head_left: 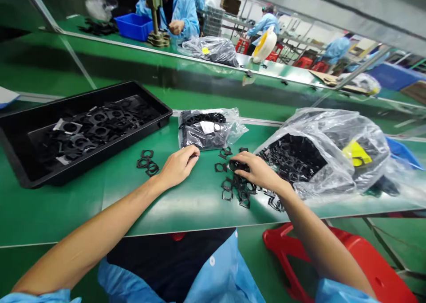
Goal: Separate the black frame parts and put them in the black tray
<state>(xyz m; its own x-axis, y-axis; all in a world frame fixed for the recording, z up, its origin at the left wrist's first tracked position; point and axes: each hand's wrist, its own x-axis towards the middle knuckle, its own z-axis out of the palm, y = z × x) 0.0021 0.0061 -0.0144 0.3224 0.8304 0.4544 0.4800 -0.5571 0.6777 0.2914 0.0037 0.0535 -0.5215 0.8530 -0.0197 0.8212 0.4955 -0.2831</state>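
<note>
My right hand (256, 169) reaches over a loose pile of black plastic ring frames (244, 188), its thumb and fingers closed round one ring frame (234, 165). My left hand (179, 164) is held above the green table, fingers curled together in a pinch; whatever is between them is hidden or too small to name. Just left of it lie several black ring parts (147, 163). Beyond my hands is a clear plastic bag (208, 130) packed with black rings and a white label. To the right, a large open plastic bag (336, 156) spills black parts toward the pile.
A long black tray (133, 139) of black frames stands on the left. A red stool (359, 254) is below the table's front edge at right. Across a metal rail, a person in blue (183, 10) works beside a blue bin (135, 27) and a bagged bundle (213, 50).
</note>
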